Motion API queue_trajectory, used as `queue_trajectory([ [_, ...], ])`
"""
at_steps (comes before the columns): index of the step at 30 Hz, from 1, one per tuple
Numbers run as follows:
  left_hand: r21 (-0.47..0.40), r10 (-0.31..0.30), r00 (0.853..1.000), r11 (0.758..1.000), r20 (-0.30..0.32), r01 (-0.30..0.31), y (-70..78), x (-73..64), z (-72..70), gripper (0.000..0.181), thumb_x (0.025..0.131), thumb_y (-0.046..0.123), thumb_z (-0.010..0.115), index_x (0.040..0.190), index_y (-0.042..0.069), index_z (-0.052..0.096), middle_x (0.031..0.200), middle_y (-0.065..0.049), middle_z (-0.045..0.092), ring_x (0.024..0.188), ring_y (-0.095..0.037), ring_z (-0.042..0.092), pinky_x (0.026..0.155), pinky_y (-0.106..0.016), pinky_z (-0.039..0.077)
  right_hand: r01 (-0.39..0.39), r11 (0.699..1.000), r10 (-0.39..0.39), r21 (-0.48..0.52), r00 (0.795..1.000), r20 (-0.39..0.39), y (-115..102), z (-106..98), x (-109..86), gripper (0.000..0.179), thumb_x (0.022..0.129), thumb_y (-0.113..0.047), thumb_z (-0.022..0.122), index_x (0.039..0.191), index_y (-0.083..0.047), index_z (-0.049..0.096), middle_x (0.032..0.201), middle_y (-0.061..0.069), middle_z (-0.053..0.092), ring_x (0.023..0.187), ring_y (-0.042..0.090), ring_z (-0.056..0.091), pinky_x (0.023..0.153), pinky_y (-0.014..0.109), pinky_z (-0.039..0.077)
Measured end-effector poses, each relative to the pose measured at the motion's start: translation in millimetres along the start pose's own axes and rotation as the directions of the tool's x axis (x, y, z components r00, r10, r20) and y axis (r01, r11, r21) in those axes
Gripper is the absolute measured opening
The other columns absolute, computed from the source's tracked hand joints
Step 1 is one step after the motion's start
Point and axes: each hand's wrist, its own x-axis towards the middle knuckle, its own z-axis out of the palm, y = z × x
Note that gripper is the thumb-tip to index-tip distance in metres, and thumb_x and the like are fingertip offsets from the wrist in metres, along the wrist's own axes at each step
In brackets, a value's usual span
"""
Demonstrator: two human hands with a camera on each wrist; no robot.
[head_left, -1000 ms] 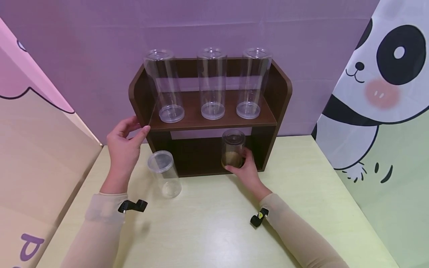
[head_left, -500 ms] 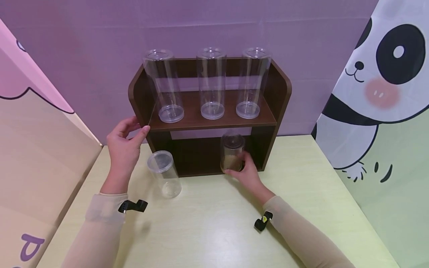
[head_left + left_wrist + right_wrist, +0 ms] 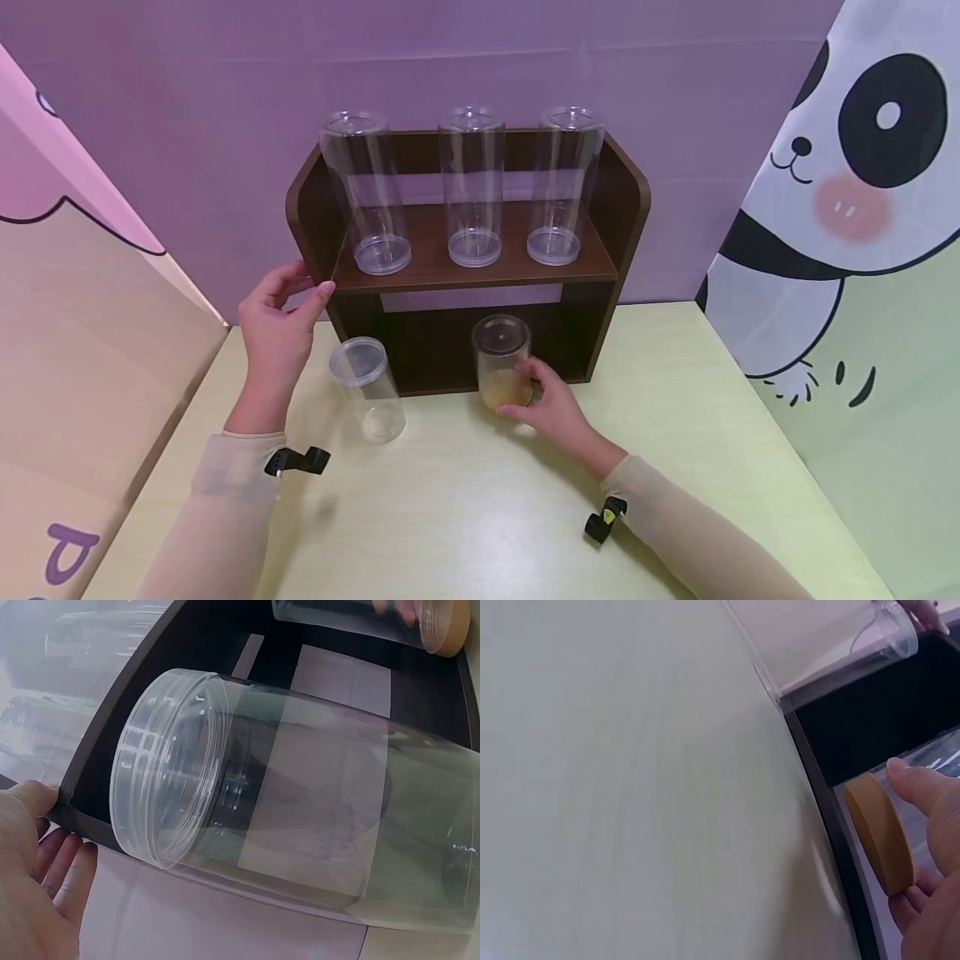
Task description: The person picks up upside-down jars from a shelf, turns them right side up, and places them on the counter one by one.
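My right hand (image 3: pixel 551 404) grips a clear jar (image 3: pixel 498 360) low down, at the front edge of the lower shelf. This jar stands upside down, its tan lid (image 3: pixel 881 834) at the bottom; thumb and fingers lie on either side of it. At the left, my left hand (image 3: pixel 279 325) holds the side edge of a dark brown two-tier shelf (image 3: pixel 450 283), thumb in front and fingers on the outer side. Just right of that hand, a clear jar with a translucent lid (image 3: pixel 360 362) stands upright on the table, apart from the fingers.
Three tall clear jars (image 3: pixel 475 187) stand in a row on the upper tier. The pale wooden table (image 3: pixel 450 517) spreads out in front of the shelf. A purple cloth (image 3: pixel 225 125) hangs behind, and printed panels (image 3: pixel 862 208) flank the table.
My right hand has drawn the tan-lidded jar forward and a little left, from inside the lower tier to its front edge. My left hand has stayed in place.
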Motion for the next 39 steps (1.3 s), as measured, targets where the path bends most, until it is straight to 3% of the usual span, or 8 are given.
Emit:
queue_trajectory([
  [6, 0.022, 0.007, 1.000, 1.000, 0.000, -0.007, -1.1, 0.2, -0.1, 0.037, 0.097, 0.009, 0.087, 0.133, 0.007, 0.078, 0.113, 0.010, 0.077, 0.109, -0.008, 0.072, 0.086, -0.016, 0.059, 0.004, 0.999, -0.006, 0.041, 0.999, 0.040, -7, 4, -7.0, 0.082, 0.082, -0.011, 0.101, 0.152, -0.006, 0.059, 0.144, 0.014, 0.067, 0.135, 0.035, 0.062, 0.112, 0.053, 0.057],
  [15, 0.030, 0.015, 1.000, 0.999, -0.005, -0.015, -3.4, 0.3, 0.3, 0.038, 0.097, 0.010, 0.087, 0.134, 0.007, 0.078, 0.113, 0.010, 0.077, 0.109, -0.008, 0.072, 0.085, -0.015, 0.059, 0.020, 0.998, -0.025, 0.063, 0.996, 0.082, -18, 10, -14.8, 0.085, 0.080, -0.009, 0.101, 0.153, -0.007, 0.059, 0.145, 0.014, 0.069, 0.137, 0.036, 0.063, 0.116, 0.056, 0.053],
  [22, 0.036, 0.050, 0.999, 0.998, -0.001, -0.050, -0.1, -1.3, 1.3, 0.035, 0.098, 0.010, 0.086, 0.131, 0.002, 0.077, 0.110, 0.011, 0.076, 0.106, -0.007, 0.073, 0.084, -0.016, 0.059, 0.010, 0.997, -0.019, 0.077, 0.993, 0.113, -21, 15, -21.6, 0.085, 0.080, -0.010, 0.102, 0.153, -0.009, 0.059, 0.145, 0.013, 0.068, 0.134, 0.042, 0.064, 0.109, 0.058, 0.058],
  [30, 0.027, 0.024, 1.000, 0.999, 0.006, -0.024, -0.7, -3.1, -1.7, 0.036, 0.098, 0.011, 0.086, 0.132, 0.004, 0.077, 0.114, 0.009, 0.076, 0.105, -0.007, 0.074, 0.086, -0.016, 0.059, 0.016, 0.996, -0.028, 0.087, 0.990, 0.141, -26, 17, -26.1, 0.081, 0.078, -0.011, 0.103, 0.148, -0.011, 0.061, 0.142, 0.009, 0.068, 0.135, 0.038, 0.064, 0.112, 0.057, 0.056],
  [36, 0.035, 0.022, 0.998, 0.999, -0.051, -0.021, 2.4, -14.3, -3.5, 0.035, 0.099, 0.015, 0.085, 0.131, 0.005, 0.073, 0.118, 0.003, 0.073, 0.109, -0.012, 0.071, 0.094, -0.020, 0.057, 0.025, 0.996, -0.037, 0.080, 0.988, 0.153, -29, 17, -28.5, 0.077, 0.078, -0.011, 0.103, 0.143, -0.012, 0.061, 0.142, 0.007, 0.068, 0.136, 0.036, 0.063, 0.114, 0.056, 0.054],
  [39, 0.033, 0.064, 0.995, 0.998, -0.073, -0.062, 11.1, -23.6, -0.8, 0.029, 0.099, 0.013, 0.084, 0.124, 0.002, 0.074, 0.113, 0.002, 0.073, 0.106, -0.014, 0.071, 0.093, -0.024, 0.055, 0.024, 0.997, -0.035, 0.067, 0.987, 0.157, -31, 17, -29.7, 0.076, 0.078, -0.011, 0.103, 0.143, -0.013, 0.062, 0.142, 0.006, 0.067, 0.136, 0.036, 0.064, 0.114, 0.056, 0.055],
])
